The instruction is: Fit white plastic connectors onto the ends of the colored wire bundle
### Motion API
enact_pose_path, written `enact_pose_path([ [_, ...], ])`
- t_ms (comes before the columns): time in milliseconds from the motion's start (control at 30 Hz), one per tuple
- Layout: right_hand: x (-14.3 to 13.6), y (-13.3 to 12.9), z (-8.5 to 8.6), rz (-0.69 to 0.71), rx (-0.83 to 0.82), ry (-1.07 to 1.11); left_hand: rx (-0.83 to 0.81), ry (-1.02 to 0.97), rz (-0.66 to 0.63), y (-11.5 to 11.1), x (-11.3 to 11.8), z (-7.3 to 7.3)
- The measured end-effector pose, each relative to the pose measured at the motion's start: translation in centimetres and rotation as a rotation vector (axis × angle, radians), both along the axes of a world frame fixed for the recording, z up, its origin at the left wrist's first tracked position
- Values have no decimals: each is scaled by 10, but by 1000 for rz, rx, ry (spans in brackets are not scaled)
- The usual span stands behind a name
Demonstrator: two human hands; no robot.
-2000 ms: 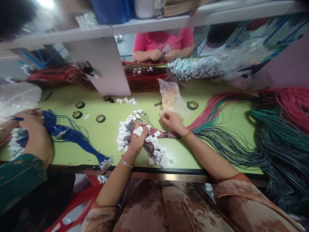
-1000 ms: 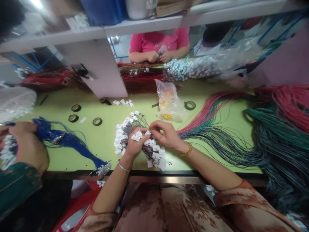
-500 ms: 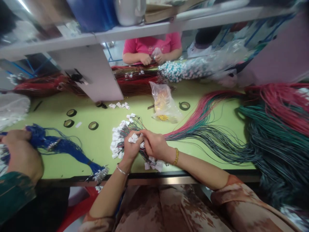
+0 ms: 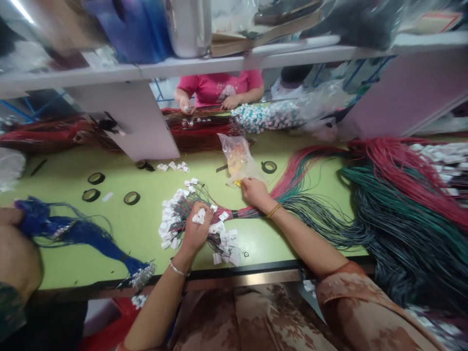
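Note:
My left hand [image 4: 197, 226] is closed around several white connectors [image 4: 199, 216] on thin wires, at the head of a long wire bundle [image 4: 252, 212]. More white connectors [image 4: 168, 214] fan out on both sides of that hand. The bundle's pink, green and dark wires run off to the right, with a black band around them. My right hand [image 4: 256, 192] is at the mouth of a clear plastic bag [image 4: 239, 158] with small yellow pieces [image 4: 237, 183] in it. Its fingers are pressed together there, and what lies between the fingertips is hidden.
Rolls of black tape [image 4: 131, 197] and loose white connectors [image 4: 173, 166] lie on the green table [image 4: 146, 263]. At left a co-worker's hand [image 4: 18, 248] holds blue wires [image 4: 84, 234]. A person in pink [image 4: 221, 90] works opposite. A loaded shelf [image 4: 219, 61] crosses above; thick wires [image 4: 395, 219] heap at right.
My right hand has left the connectors beside my left hand and moved up and right to the plastic bag. My left hand still grips its connectors. The camera view has shifted slightly.

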State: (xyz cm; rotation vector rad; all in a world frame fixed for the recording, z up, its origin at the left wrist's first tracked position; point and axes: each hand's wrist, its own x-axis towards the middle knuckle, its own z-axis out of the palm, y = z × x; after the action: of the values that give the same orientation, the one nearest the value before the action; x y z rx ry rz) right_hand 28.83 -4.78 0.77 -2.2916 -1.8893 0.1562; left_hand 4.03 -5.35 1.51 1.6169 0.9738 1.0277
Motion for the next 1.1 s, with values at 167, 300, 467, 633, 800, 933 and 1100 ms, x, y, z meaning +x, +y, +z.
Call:
enact_pose_path([
  [167,-1,8,-5,38,9,51,-18,42,-1,-4,-1,3],
  [300,3,9,-6,58,1,65,-24,99,19,-5,-2,1],
  [467,3,7,-8,59,30,69,61,140,-51,-4,-1,4],
  [633,4,1,-7,63,151,147,-83,46,-125,2,-5,1],
  [800,2,-2,-6,151,122,233,-225,-51,-207,4,-10,1],
  [933,-4,5,-5,153,47,206,-237,-71,-249,5,-10,1],
  [1100,-7,6,0,100,84,297,-296,-192,-228,3,-6,1],
])
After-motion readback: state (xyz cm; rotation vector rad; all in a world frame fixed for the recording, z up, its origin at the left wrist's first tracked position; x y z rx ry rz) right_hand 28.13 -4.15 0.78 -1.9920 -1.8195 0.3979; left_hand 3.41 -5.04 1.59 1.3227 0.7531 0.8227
